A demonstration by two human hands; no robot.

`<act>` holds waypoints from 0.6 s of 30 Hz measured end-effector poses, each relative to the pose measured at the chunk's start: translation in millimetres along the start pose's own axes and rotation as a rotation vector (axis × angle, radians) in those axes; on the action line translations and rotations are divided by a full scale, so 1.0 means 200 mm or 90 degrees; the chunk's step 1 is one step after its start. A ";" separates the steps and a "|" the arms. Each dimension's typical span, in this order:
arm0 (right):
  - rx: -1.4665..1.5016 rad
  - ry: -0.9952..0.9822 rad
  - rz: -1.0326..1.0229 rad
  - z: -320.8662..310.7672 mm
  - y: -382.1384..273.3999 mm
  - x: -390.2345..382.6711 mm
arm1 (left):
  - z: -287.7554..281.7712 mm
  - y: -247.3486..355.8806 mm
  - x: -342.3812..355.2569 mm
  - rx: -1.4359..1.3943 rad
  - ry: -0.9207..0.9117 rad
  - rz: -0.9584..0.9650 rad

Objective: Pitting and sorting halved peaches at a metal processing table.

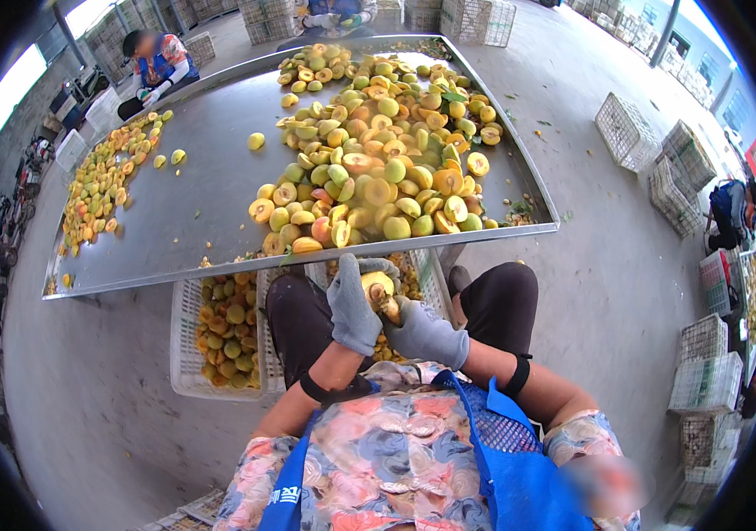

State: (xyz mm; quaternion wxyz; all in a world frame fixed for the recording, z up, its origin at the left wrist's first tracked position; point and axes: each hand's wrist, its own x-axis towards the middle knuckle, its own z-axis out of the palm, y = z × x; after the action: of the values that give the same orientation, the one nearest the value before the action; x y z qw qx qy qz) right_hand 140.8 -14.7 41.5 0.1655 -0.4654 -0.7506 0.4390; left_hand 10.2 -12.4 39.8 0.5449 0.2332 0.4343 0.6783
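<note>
One grip, the left hand (353,310), nearer the desk (210,177), is curled closed round a yellow fruit (378,281) just off the desk's near edge. The right hand (425,333) is wrapped round a short brown tool (387,305); its long axis slants deskward to the fruit, whose own axis is unclear.

head view, left fisheye | from wearer's head, facing down and forward | close: wearer's torso (387,456), lower centre | farther: metal table (210,177), upper centre | edges bowed toward dark rim
</note>
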 end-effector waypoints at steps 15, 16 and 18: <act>-0.017 -0.100 -0.022 -0.02 0.00 0.04 | -0.09 0.05 0.04 0.046 -0.129 -0.007; -0.016 -0.102 -0.022 -0.03 -0.03 0.03 | -0.09 0.06 0.04 0.049 -0.144 -0.031; 0.270 -0.310 0.200 -0.06 -0.07 0.03 | -0.09 0.06 0.06 0.049 -0.154 -0.055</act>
State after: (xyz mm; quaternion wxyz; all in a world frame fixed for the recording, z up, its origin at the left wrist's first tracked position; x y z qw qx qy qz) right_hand 138.1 -6.6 59.9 0.0047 -0.4120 -0.5795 0.7032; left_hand -14.8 -8.4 39.2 0.6127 0.3147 0.4010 0.6040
